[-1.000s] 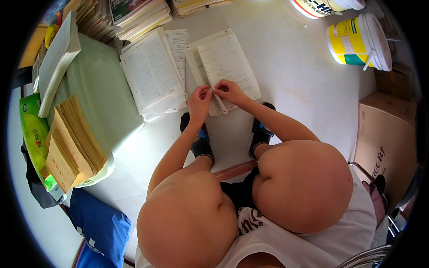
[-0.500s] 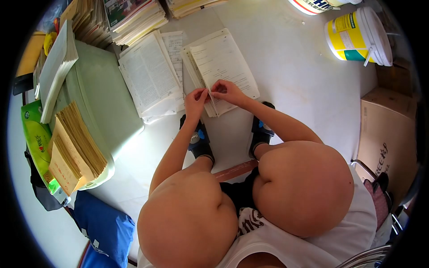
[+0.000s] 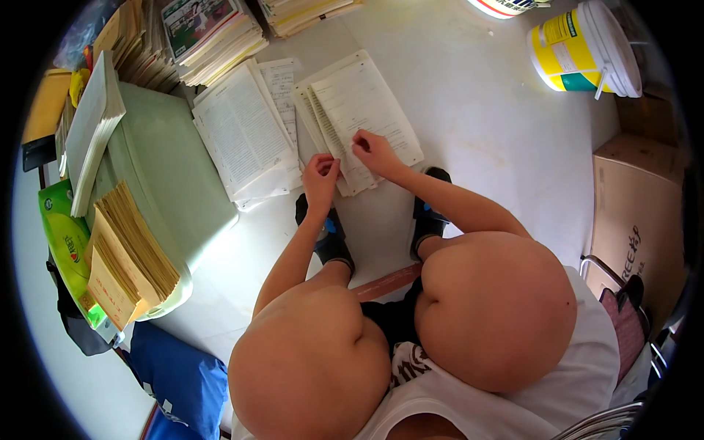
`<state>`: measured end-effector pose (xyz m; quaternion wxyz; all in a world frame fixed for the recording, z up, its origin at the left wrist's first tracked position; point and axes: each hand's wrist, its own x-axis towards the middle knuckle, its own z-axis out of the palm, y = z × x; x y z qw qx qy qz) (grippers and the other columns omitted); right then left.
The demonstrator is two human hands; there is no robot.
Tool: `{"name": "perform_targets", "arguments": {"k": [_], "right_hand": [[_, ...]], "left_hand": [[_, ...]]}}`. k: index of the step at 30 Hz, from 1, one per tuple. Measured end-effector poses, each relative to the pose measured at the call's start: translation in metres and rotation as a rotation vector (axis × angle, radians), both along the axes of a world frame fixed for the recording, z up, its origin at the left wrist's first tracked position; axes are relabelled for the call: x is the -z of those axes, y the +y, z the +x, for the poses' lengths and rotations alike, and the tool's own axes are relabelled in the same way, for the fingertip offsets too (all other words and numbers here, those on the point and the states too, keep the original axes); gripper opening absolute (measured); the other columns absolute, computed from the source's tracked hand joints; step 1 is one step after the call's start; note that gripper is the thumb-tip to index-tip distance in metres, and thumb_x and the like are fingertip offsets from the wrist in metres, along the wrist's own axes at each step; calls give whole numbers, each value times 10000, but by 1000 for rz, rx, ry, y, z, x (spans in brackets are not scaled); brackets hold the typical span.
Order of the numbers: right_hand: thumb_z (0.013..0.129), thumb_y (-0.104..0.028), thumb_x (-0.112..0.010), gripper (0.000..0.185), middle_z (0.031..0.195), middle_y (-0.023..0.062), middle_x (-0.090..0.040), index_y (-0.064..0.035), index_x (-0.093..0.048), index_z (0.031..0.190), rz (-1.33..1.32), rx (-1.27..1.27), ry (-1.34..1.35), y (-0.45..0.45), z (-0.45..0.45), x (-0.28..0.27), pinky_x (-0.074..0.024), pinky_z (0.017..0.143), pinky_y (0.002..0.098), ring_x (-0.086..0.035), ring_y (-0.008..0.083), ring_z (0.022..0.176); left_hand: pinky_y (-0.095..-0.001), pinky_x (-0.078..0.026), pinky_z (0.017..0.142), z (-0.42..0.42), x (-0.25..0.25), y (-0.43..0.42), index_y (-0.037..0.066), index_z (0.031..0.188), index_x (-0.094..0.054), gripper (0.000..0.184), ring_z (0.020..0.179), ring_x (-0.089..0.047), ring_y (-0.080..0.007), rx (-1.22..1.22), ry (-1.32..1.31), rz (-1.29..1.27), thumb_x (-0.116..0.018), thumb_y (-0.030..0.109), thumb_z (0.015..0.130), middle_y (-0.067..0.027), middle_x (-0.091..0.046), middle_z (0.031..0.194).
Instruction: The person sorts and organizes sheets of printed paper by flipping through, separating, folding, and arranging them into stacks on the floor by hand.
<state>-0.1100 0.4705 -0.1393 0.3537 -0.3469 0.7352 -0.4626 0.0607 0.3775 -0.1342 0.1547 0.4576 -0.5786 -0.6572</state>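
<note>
Loose printed sheets with punched holes lie in a stack (image 3: 389, 103) on the floor between my feet. Narrower printed pages (image 3: 331, 121) rest on its left part, partly hidden by my hands. At the lower left edge of these pages is my left hand (image 3: 319, 180), its fingers curled inward with the tips at the paper. My right hand (image 3: 376, 154) hovers over or rests on the sheets, fingers bent together; whether it touches paper I cannot tell. A small gap separates the two hands. Anything pinched in either is too small to make out.
Beside the stack, on the left, lie more printed papers (image 3: 242, 132). Piled magazines (image 3: 213, 44) stand behind them. A pale green bin (image 3: 165, 154) carries bundled papers (image 3: 139, 246). A yellow-and-white bucket (image 3: 587, 51) and a cardboard box (image 3: 634, 220) are on the right.
My hands have moved apart from where their fingertips met at the pages. The page that stood raised between them now lies flatter. The view has shifted slightly.
</note>
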Motion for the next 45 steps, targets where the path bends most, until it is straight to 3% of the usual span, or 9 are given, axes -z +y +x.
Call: {"name": "perform_targets", "arguments": {"k": [8, 12, 18, 20, 21, 25, 31, 38, 45], "right_hand": [[994, -248, -703, 259, 846, 13, -657, -3, -699, 1077, -35, 680, 31, 73, -160, -12, -495, 708, 290, -555, 111, 747], [943, -282, -789, 361, 900, 62, -694, 45, -705, 1072, -137, 888, -33, 107, -231, -89, -508, 740, 282, -611, 120, 809], [918, -136, -751, 178, 936, 64, -706, -57, -706, 1071, -17, 607, 947, 81, -221, -161, -528, 724, 338, -649, 199, 771], [954, -126, -655, 234, 1233, 24, -653, -186, -725, 1170, 38, 432, 1168, 69, -206, -130, -562, 730, 392, -688, 269, 794], [970, -132, -607, 298, 1312, 22, -624, -239, -722, 1222, 338, 337, 1046, 65, -196, -119, -584, 730, 405, -714, 279, 818], [999, -333, -628, 429, 1499, 121, -520, -192, -613, 1404, 401, 67, 1081, 68, -176, -7, -613, 807, 437, -726, 329, 959], [1016, -407, -607, 717, 1681, 172, -280, -105, -336, 1608, 558, 26, 846, 68, -130, -1, -581, 950, 509, -542, 446, 1304], [1017, -304, -599, 647, 1661, 177, -306, -103, -369, 1588, 547, 21, 837, 69, -124, -10, -526, 1046, 504, -530, 453, 1309], [939, -238, -715, 524, 1511, 198, -459, -21, -530, 1378, 0, -156, 466, 34, -27, -29, -450, 1112, 478, -482, 415, 1366]], "left_hand": [[-271, -582, 666, 1, 8, 3, -37, 1085, -640, 208, 753, -695, -133, -47, -3, 22, -744, 90, 958, -100, -737, 897], [-262, -572, 644, 0, 11, 1, -21, 1053, -646, 175, 713, -704, -130, -54, 19, -32, -742, 85, 951, -90, -743, 852], [-254, -557, 618, 0, 10, 0, -13, 1047, -648, 184, 682, -706, -128, -38, -34, -40, -744, 109, 950, -85, -745, 833], [-256, -563, 622, 0, 13, -1, -17, 1049, -646, 185, 690, -708, -129, -29, -28, -10, -745, 101, 947, -92, -747, 845], [-256, -563, 622, 0, 13, -2, -17, 1049, -646, 185, 690, -708, -129, -30, -25, -11, -745, 101, 947, -92, -747, 845], [-262, -574, 634, 0, 13, -2, -22, 1051, -643, 183, 690, -704, -134, -43, 7, 21, -742, 91, 947, -100, -743, 858], [-269, -590, 661, 0, 5, -3, -29, 1061, -646, 178, 719, -697, -133, -25, 0, 43, -733, 83, 954, -102, -736, 875], [-270, -595, 686, 0, 3, 0, -34, 1065, -661, 179, 738, -701, -135, -54, 8, 62, -734, 84, 952, -104, -742, 881], [-255, -549, 706, 1, 9, 6, -35, 1046, -690, 191, 747, -701, -114, -28, -3, -33, -754, 113, 944, -83, -758, 888]]}}
